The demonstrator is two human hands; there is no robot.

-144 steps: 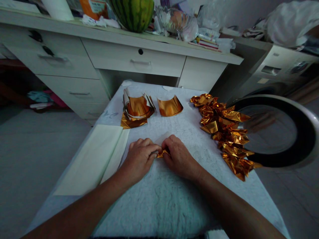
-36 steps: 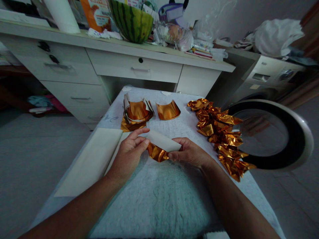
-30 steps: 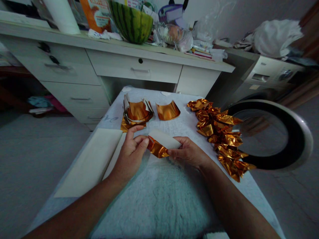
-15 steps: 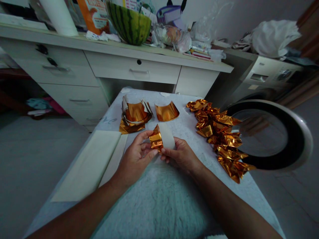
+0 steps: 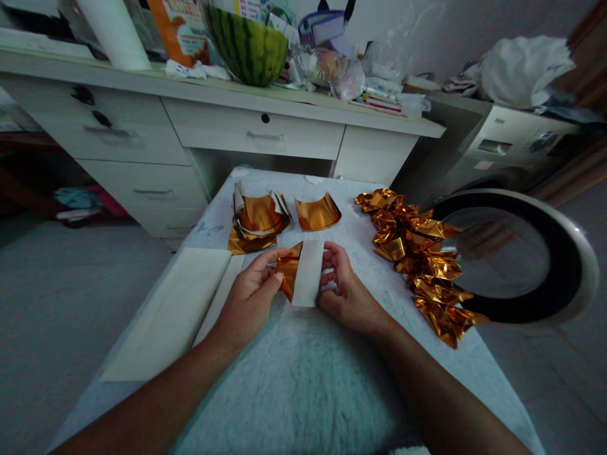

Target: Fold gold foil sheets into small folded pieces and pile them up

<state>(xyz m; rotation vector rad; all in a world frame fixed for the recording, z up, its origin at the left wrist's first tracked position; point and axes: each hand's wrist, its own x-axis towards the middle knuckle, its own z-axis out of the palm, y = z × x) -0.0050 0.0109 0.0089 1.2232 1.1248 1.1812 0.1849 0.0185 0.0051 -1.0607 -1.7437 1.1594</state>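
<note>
A partly folded sheet of foil paper (image 5: 308,275) is held above the table, with a gold pointed flap on its left and a plain white strip on its right. My left hand (image 5: 253,291) pinches the gold flap between thumb and fingers. Along the white strip's right edge, my right hand (image 5: 349,292) has its fingers bent and its thumb apart from them; the fingertips are at the edge, and I cannot tell how firmly they touch. Beyond both hands lie a stack of curled gold foil sheets (image 5: 258,218) and a single curled gold sheet (image 5: 317,213).
Crumpled-looking folded gold foil pieces (image 5: 420,259) line the table's right side. Long pale paper sheets (image 5: 165,313) lie on the left. Behind stands a white desk (image 5: 303,107) bearing a cut watermelon (image 5: 251,47). A washing machine's open door (image 5: 507,256) is at the right.
The foil paper has turned so its white strip stands upright and the gold flap points left. My right thumb has come off the gold part, and my right hand has shifted to the paper's right edge.
</note>
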